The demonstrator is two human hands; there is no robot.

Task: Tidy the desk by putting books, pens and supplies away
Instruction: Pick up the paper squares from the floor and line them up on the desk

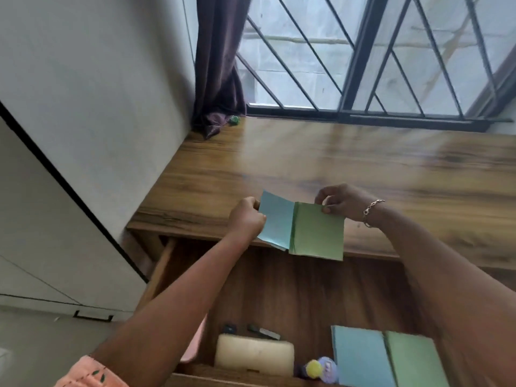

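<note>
1. Both hands are up holding a little booklet [315,233] open, blue page on the left, green on the right. It's in the air over the front edge of the worktop [335,163], right above the open drawer [279,289].
2. Left hand [247,217]: fingers curled tight on the blue page's left edge.
3. Right hand [343,201]: thumb and fingers pinched together on the top edge of the green page, near the fold. There's a chain bracelet [371,210] on that wrist.
4. In the drawer, closer to the camera: a cream case [254,354] lying flat, a second booklet [385,358] to its right in the same blue/green and also lying open, and a fuzzy yellow pompom thing [315,368] between the two.
5. Just behind the case are a couple of small dark bits and what looks like a marker [265,332], too blurry to say more.
6. At the back left corner of the worktop a dark curtain [217,65] bunches up on the wood, with some small green thing [233,120] beside it. The barred window [363,51] runs along the back.
</note>
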